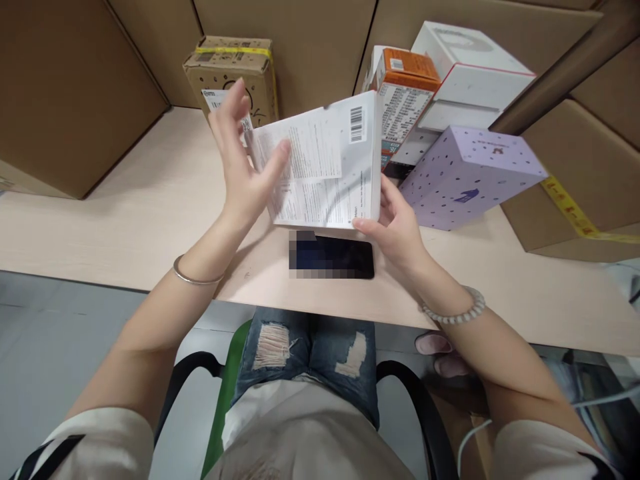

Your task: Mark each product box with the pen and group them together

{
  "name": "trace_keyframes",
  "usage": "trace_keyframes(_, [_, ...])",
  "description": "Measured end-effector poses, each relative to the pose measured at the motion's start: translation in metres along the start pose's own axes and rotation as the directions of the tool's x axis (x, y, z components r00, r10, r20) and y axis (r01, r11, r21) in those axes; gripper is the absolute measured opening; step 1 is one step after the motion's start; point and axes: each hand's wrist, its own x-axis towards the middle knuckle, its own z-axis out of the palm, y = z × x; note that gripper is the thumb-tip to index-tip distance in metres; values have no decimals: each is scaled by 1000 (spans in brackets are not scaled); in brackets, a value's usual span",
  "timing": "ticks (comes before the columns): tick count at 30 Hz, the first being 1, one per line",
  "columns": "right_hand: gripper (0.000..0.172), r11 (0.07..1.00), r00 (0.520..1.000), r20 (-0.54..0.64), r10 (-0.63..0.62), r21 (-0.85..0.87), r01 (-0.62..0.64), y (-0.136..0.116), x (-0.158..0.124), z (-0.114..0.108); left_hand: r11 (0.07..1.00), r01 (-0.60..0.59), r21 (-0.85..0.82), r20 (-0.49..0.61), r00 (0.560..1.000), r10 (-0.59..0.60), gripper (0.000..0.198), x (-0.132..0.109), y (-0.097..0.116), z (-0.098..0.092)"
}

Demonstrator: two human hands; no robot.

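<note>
A flat white box (320, 170) with fine print and a barcode is tilted above the table. My right hand (397, 223) grips its lower right corner, thumb on the printed face and fingers behind the edge. At the left edge is my left hand (245, 160), its thumb against the printed face and its other fingers raised and apart. A white piece with a barcode (215, 103) shows behind those fingers; whether it belongs to the carton behind is unclear. Below the box, a black phone (350, 257) lies flat on the table, partly blurred out.
A taped brown carton (230, 67) stands behind my left hand. To the right are an orange-and-white box (407, 93), white boxes (475, 67) and a purple spotted box (470, 177). Large cardboard boxes (65, 87) border the pale table (150, 200). Chair armrests (420, 393) flank my lap.
</note>
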Motion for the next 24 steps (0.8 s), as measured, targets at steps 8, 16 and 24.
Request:
trace_keyframes(8, [117,996,998,59,-6,-91,11,-14,-5,8,905,-419,68,520,789,327,82,-13,29,16])
trace_keyframes(16, [120,972,985,139,-105,-195,131,-21,-6,9,742,-663,97,540,662,520,77,-13,18,32])
trace_keyframes(24, [71,940,999,32,-44,-336,52,-6,7,-5,827,-509,236,592,751,293,53,-7,58,8])
